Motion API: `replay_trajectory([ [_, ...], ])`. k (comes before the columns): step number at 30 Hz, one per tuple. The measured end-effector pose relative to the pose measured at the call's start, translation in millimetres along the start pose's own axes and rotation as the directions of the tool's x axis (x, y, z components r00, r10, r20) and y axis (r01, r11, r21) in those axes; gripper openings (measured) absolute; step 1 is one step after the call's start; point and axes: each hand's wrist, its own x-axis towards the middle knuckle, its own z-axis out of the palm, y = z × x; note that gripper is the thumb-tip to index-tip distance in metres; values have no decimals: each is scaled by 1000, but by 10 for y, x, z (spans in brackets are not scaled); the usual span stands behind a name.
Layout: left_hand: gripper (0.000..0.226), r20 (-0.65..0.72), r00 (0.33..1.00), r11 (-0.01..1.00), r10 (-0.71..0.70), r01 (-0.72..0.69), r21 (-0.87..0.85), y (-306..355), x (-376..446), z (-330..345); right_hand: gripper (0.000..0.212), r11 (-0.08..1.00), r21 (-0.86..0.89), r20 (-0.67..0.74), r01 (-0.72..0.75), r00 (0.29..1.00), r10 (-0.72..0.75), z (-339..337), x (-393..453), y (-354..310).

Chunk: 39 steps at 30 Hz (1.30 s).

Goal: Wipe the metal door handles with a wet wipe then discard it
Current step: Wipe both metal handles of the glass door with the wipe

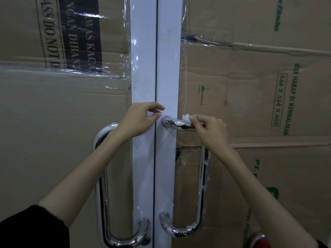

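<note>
Right hand (208,130) pinching a white wet wipe (186,117) against the top bend of the right chrome pull handle (202,176), near the door's inner edge. Left hand (141,119) loosely curled, thumb and forefinger nearly touching, holding nothing, in front of the white door frame (168,68) above the left chrome pull handle (103,185). Cardboard sheets (62,122) under clear plastic film covering both door panels.

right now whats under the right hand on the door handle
The right hand presses a white wet wipe onto the top bar of the right door handle. Only the wipe's corner shows; the fingers cover the rest.
</note>
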Motion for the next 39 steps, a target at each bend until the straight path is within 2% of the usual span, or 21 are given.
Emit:
replay_trajectory([
  [3, 20, -57, 996, 997, 72, -72, 8, 102, -15, 64, 24, 986, 21, 0, 168, 986, -168, -20, -172, -22],
  [4, 20, -84, 990, 991, 115, -108, 81, 141, -29, 104, 22, 989, 70, 10, 127, 992, -128, -36, -166, 3],
  [6, 19, -101, 976, 967, 192, -171, 191, 248, -94, 188, 19, 977, 195, 76, -81, 995, 67, -105, -73, 89],
  [8, 19, -41, 968, 958, 249, -240, 156, 374, -172, 268, 34, 910, 286, 230, -300, 943, 238, -184, 25, 215],
  [10, 21, 32, 959, 953, 282, -284, 105, 476, -227, 341, 45, 852, 279, 391, -443, 863, 320, -221, 48, 328],
  [12, 24, 72, 950, 946, 305, -311, 93, 496, -239, 396, 49, 836, 256, 466, -486, 819, 333, -241, 30, 380],
  [14, 24, 49, 946, 944, 320, -323, 63, 463, -208, 437, 45, 806, 346, 451, -480, 838, 306, -248, 47, 371],
  [16, 22, 6, 961, 961, 277, -277, -12, 430, -170, 480, 30, 725, 499, 445, -476, 858, 258, -226, 55, 338],
  [18, 20, -37, 975, 972, 221, -223, -77, 431, -141, 533, 22, 616, 601, 485, -509, 845, 225, -171, 14, 343],
  [21, 17, -75, 978, 974, 196, -203, -100, 446, -131, 574, 50, 538, 512, 650, -670, 711, 268, -136, -41, 493],
  [23, 16, -71, 978, 973, 195, -203, -115, 450, -123, 577, 68, 565, 386, 724, -729, 619, 304, -177, -24, 597],
  [24, 16, -69, 979, 972, 191, -199, -125, 447, -120, 570, 71, 609, 336, 737, -719, 603, 305, -203, 7, 620],
  [25, 16, -68, 980, 972, 185, -193, -135, 450, -120, 564, 70, 660, 298, 735, -689, 607, 301, -237, 51, 616],
  [27, 17, -68, 985, 974, 159, -167, -151, 456, -110, 552, 56, 710, 325, 694, -624, 668, 269, -284, 139, 551],
  [29, 17, -62, 990, 978, 129, -138, -157, 466, -87, 545, 34, 663, 501, 599, -556, 776, 199, -265, 155, 406],
  [31, 17, -43, 994, 981, 103, -108, -163, 482, -58, 525, 25, 643, 666, 390, -378, 911, 132, -146, 39, 251],
  [33, 15, -16, 997, 978, 76, -78, -192, 505, -41, 498, 26, 690, 701, 118, -178, 984, 134, 68, -221, 192],
  [34, 14, -9, 998, 976, 65, -65, -208, 510, -38, 486, 28, 719, 684, -2, -123, 985, 170, 174, -379, 199],
  [36, 12, -4, 999, 974, 55, -54, -219, 512, -44, 477, 28, 719, 674, -121, -170, 935, 334, 330, -624, 285],
  [38, 11, -9, 999, 971, 45, -46, -233, 509, -53, 483, 27, 598, 731, -28, -328, 862, 507, 339, -641, 384],
  [39, 10, -15, 999, 969, 38, -41, -242, 506, -57, 490, 36, 546, 740, 50, -393, 841, 538, 302, -583, 409],
])
